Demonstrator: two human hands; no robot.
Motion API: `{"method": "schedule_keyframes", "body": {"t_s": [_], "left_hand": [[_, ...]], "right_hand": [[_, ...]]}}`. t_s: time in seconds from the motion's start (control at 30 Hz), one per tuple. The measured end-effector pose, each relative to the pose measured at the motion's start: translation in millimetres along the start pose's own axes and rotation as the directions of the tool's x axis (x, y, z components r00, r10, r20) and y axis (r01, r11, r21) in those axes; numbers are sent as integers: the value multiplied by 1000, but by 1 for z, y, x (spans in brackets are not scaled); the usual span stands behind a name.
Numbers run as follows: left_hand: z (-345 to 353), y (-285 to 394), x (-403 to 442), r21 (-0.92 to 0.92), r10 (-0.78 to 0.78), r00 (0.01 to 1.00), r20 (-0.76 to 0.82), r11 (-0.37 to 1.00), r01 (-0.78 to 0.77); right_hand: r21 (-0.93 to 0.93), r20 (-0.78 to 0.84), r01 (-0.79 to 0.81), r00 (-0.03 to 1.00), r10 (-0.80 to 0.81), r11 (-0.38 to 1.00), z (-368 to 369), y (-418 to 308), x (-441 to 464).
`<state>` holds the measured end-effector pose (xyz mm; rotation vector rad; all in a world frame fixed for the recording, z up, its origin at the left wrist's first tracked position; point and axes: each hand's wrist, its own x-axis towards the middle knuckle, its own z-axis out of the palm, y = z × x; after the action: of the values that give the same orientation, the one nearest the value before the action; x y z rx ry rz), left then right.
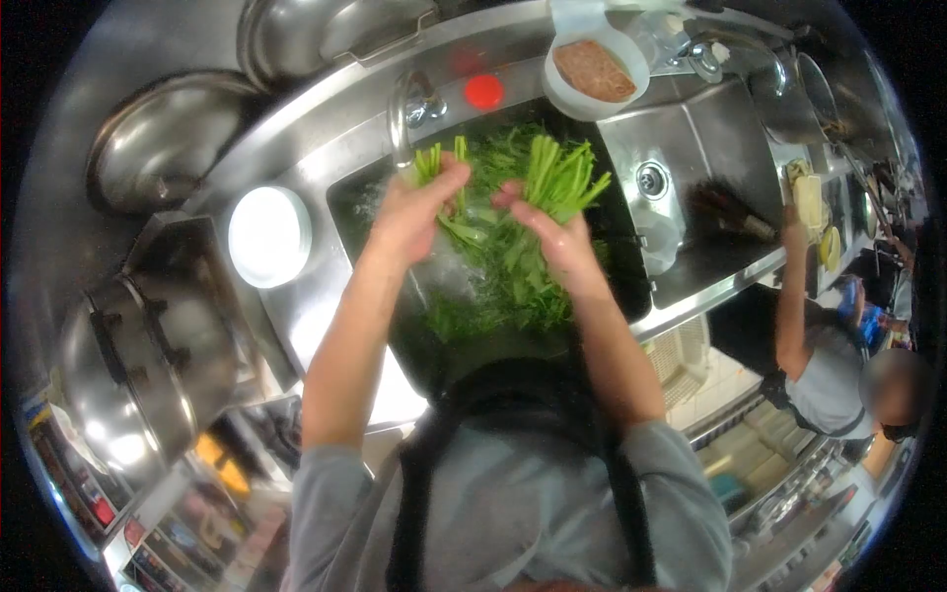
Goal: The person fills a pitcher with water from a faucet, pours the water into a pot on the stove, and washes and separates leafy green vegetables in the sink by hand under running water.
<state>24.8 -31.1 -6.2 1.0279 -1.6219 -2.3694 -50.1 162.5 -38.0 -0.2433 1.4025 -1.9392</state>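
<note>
My left hand [406, 215] is closed around a few green stems [428, 162] just below the tap [399, 118]. A larger bunch of leafy greens [560, 180] is in my right hand [564, 249], cut stems pointing up and leaves hanging toward the water. Both hands are over a dark sink basin [629, 259] holding water and more loose greens [454, 316]. My hands are apart, with the thumbs turned toward each other.
A second steel sink [691, 123] with a drain adjoins on the right. Behind stands a white dipper [558, 99] with a brown block inside, near a red lid [484, 93]. A white round container [266, 237] is at left, below large metal pans [168, 138]. Another person [829, 390] works at right.
</note>
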Motion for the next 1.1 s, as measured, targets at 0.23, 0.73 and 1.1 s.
{"method": "schedule_keyframes", "body": {"t_s": [0.23, 0.73, 1.1], "left_hand": [[8, 1, -1, -172, 11, 999, 45, 985, -3], [17, -11, 0, 298, 67, 997, -37, 953, -53], [8, 5, -8, 621, 179, 968, -175, 783, -33]], "right_hand": [[-21, -1, 47, 999, -47, 999, 7, -4, -3], [-100, 93, -33, 995, 42, 994, 8, 7, -6], [67, -73, -153, 985, 158, 986, 10, -6, -8]]}}
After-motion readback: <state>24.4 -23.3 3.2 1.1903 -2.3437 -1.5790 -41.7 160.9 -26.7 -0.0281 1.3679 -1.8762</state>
